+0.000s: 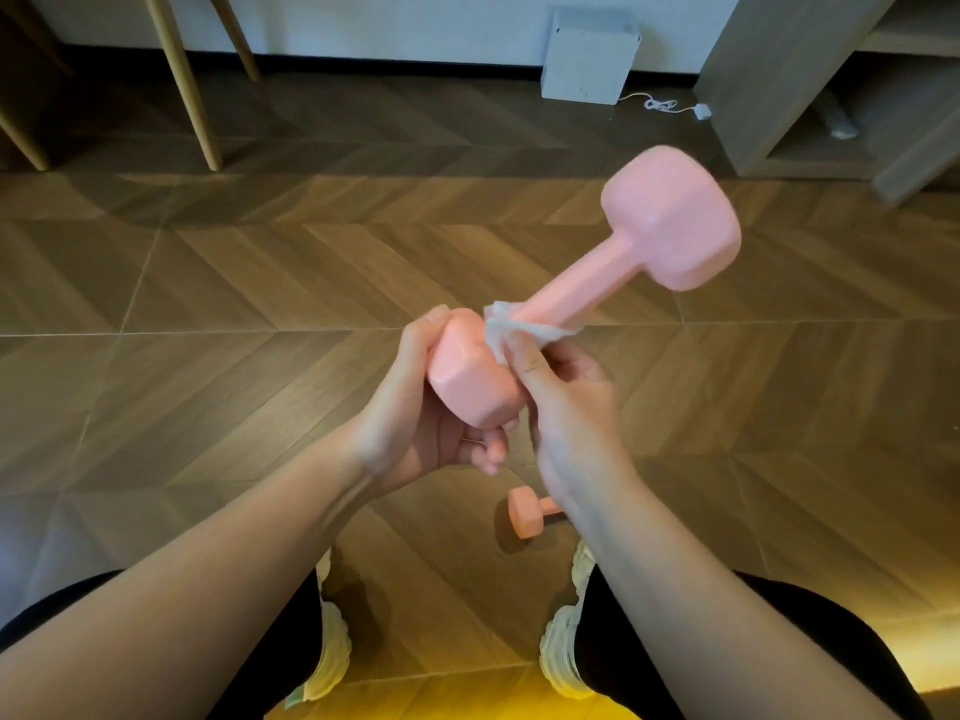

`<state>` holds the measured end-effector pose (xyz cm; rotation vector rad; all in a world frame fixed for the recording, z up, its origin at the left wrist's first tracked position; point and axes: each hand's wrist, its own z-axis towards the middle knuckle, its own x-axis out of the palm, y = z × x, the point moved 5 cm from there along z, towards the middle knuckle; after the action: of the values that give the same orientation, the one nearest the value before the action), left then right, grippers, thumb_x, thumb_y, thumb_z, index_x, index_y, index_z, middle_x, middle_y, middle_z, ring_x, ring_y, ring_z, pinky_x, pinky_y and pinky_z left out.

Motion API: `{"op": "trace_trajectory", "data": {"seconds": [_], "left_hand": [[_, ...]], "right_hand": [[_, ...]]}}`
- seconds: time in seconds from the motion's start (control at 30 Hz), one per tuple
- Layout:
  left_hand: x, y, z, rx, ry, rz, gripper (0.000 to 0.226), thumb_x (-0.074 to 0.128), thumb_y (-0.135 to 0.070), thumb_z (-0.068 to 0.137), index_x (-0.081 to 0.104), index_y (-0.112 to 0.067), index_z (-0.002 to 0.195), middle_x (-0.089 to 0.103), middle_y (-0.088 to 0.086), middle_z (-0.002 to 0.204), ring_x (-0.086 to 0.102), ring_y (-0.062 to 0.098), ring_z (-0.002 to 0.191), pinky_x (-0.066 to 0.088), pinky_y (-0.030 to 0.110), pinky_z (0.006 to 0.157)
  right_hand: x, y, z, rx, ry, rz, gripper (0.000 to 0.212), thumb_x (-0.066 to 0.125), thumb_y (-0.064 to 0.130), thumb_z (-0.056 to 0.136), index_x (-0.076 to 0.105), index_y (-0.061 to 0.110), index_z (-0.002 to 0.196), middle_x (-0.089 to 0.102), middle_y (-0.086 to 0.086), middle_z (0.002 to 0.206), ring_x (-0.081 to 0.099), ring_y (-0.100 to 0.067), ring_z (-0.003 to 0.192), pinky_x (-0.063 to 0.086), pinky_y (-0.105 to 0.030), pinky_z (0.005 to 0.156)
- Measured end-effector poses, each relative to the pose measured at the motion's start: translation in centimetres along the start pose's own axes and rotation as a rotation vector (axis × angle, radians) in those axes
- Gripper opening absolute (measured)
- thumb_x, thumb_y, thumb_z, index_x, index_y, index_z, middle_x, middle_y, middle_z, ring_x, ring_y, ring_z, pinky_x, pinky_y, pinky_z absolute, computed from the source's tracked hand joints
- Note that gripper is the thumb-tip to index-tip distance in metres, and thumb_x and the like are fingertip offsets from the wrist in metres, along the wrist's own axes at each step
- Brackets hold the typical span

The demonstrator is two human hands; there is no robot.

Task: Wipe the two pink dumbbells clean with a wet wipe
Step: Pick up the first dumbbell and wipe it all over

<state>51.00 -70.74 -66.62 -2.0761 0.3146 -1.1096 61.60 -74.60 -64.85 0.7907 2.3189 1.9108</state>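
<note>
A: Gripping the near head of the held dumbbell (pixel 571 298) with the left hand (pixel 415 423), fingers curling round it. Holding it up in the air above the floor (pixel 260 304), far head tilting up and to the right.

B: Pinching the wet wipe (pixel 501 330) round the handle with the right hand (pixel 566 402), just beyond that near head. Clamping thumb and fingers on wipe and handle together.

A: Lying on the floor under the right wrist: the second dumbbell (pixel 524 511), half hiding behind the forearm.

B: Standing in pale shoes (pixel 332 662) on either side. Further off, sitting by the wall: a white box (pixel 587 59), a cable (pixel 660 103) trailing beside it. Wooden legs (pixel 182 80) rising at the left, a shelf unit (pixel 810 85) at the right.

A: Looking for lettering on either dumbbell, but not making any out.
</note>
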Motion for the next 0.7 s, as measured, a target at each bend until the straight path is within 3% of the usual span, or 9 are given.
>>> {"op": "trace_trajectory", "data": {"seconds": [0.13, 0.23, 0.3, 0.33, 0.43, 0.57, 0.7], "left_hand": [[0.1, -0.3, -0.4, -0.037, 0.059, -0.056, 0.081, 0.025, -0.073, 0.089, 0.069, -0.008, 0.108, 0.060, 0.020, 0.076, 0.060, 0.029, 0.053, 0.055, 0.035, 0.055], [0.2, 0.0, 0.0, -0.081, 0.053, -0.064, 0.083, 0.023, -0.074, 0.089, 0.074, -0.010, 0.103, 0.060, 0.020, 0.074, 0.061, 0.028, 0.054, 0.057, 0.035, 0.055], [0.1, 0.6, 0.2, -0.123, 0.011, -0.054, 0.086, 0.020, -0.074, 0.089, 0.073, -0.006, 0.101, 0.060, 0.021, 0.072, 0.060, 0.029, 0.053, 0.057, 0.035, 0.054], [0.1, 0.9, 0.4, -0.143, -0.005, -0.039, 0.088, 0.020, -0.074, 0.089, 0.069, -0.003, 0.102, 0.060, 0.021, 0.072, 0.060, 0.029, 0.052, 0.056, 0.034, 0.053], [0.2, 1.4, 0.8, -0.208, -0.014, -0.003, 0.091, 0.020, -0.076, 0.087, 0.060, 0.002, 0.110, 0.060, 0.019, 0.071, 0.058, 0.027, 0.049, 0.054, 0.032, 0.051], [0.4, 1.1, 0.8, -0.323, 0.042, -0.047, 0.094, 0.021, -0.082, 0.084, 0.061, -0.001, 0.110, 0.061, 0.021, 0.073, 0.061, 0.026, 0.047, 0.055, 0.030, 0.046], [0.8, 0.5, 1.0, -0.186, 0.044, -0.096, 0.086, 0.048, -0.079, 0.078, 0.058, -0.009, 0.127, 0.069, 0.021, 0.102, 0.073, 0.035, 0.078, 0.062, 0.037, 0.062]], "right_hand": [[-0.4, 1.2, 0.4, -0.062, 0.009, -0.012, 0.012, 0.077, 0.023, 0.080, 0.079, 0.025, 0.092, 0.077, 0.005, 0.096, 0.069, -0.003, 0.086, 0.053, -0.017, 0.070], [-2.4, 3.6, 1.2, -0.105, -0.118, 0.090, 0.033, 0.081, 0.035, 0.068, 0.075, 0.021, 0.098, 0.074, 0.003, 0.107, 0.067, -0.011, 0.108, 0.047, -0.033, 0.099], [-3.3, 4.3, 1.5, -0.107, -0.133, 0.187, 0.021, 0.078, 0.034, 0.072, 0.075, 0.027, 0.091, 0.071, 0.003, 0.103, 0.066, -0.011, 0.110, 0.041, -0.042, 0.107], [-3.6, 4.3, 1.5, -0.084, -0.139, 0.252, 0.017, 0.075, 0.033, 0.074, 0.074, 0.029, 0.090, 0.071, 0.002, 0.102, 0.066, -0.011, 0.110, 0.039, -0.044, 0.109], [-3.8, 3.6, 1.6, 0.018, -0.199, 0.425, 0.038, 0.068, 0.030, 0.074, 0.065, 0.025, 0.112, 0.067, -0.003, 0.119, 0.058, -0.020, 0.125, 0.036, -0.048, 0.113], [-4.0, 4.2, 1.6, -0.006, -0.138, 0.451, 0.032, 0.066, 0.028, 0.077, 0.064, 0.026, 0.108, 0.065, -0.004, 0.119, 0.057, -0.021, 0.125, 0.037, -0.047, 0.112], [-4.1, 4.7, 1.8, -0.082, -0.096, 0.344, 0.025, 0.066, 0.029, 0.080, 0.068, 0.028, 0.105, 0.065, 0.001, 0.111, 0.059, -0.016, 0.112, 0.042, -0.044, 0.108]]}}
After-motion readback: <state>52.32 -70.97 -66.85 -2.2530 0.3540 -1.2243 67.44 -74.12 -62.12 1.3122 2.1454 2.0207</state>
